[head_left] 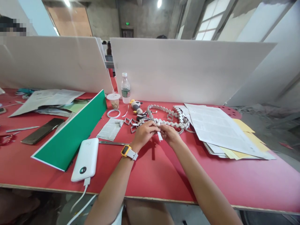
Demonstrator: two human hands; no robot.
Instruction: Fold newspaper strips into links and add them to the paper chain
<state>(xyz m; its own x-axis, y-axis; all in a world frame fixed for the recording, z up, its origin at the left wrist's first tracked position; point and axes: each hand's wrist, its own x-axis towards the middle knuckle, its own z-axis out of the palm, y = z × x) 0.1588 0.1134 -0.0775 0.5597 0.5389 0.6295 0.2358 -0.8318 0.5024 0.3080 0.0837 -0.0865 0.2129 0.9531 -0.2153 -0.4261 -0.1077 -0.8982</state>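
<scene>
Over the red table, my left hand (145, 133) and my right hand (170, 135) meet with fingertips nearly touching. Both are closed in a pinch on a small white paper strip (160, 136), whose end hangs below the fingers. Just beyond them a zigzag folded paper chain (166, 109) lies in a loop. Several small folded paper links (127, 121) lie left of the chain, beside a plush bird toy (136, 105). A yellow-cased watch (126, 150) is on my left wrist. My fingers partly hide the near side of the chain.
A white power bank (85, 159) with a cable and a green divider (77, 131) stand left. Behind are a lidded cup (114, 100), a water bottle (126, 89) and a white board (187, 68). Paper sheets (222, 128) lie right, a metal ruler (113, 143) near my left wrist.
</scene>
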